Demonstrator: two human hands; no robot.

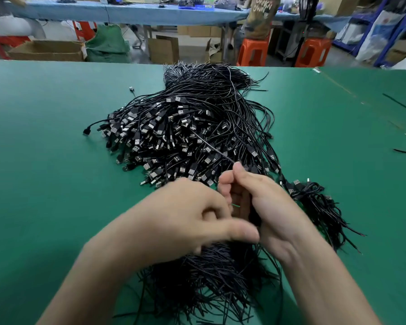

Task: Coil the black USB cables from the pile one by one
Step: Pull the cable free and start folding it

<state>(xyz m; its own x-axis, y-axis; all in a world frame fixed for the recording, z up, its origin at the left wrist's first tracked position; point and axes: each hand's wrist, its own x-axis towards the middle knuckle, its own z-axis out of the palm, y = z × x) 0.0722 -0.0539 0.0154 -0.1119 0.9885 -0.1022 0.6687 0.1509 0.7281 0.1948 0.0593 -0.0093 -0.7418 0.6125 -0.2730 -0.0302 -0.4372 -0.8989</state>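
Black USB cable (211, 147) stretches from pile (185, 127) to fingers (238, 170) of right hand (263, 207).

Your pile of black USB cables (197, 127) sits straight ahead, a dense tangled heap: the plugs (164, 137), black with silver metal ends, crowd its near and left face, while the thin cords sweep away from you. One single cable (211, 147) runs straight and taut out of the heap, slanting down to your right hand (256, 207), which pinches it. Just right of that hand lies a small bundle (314, 198) of gathered cables, tails trailing toward you. More cord ends (209, 277) fan out nearest you
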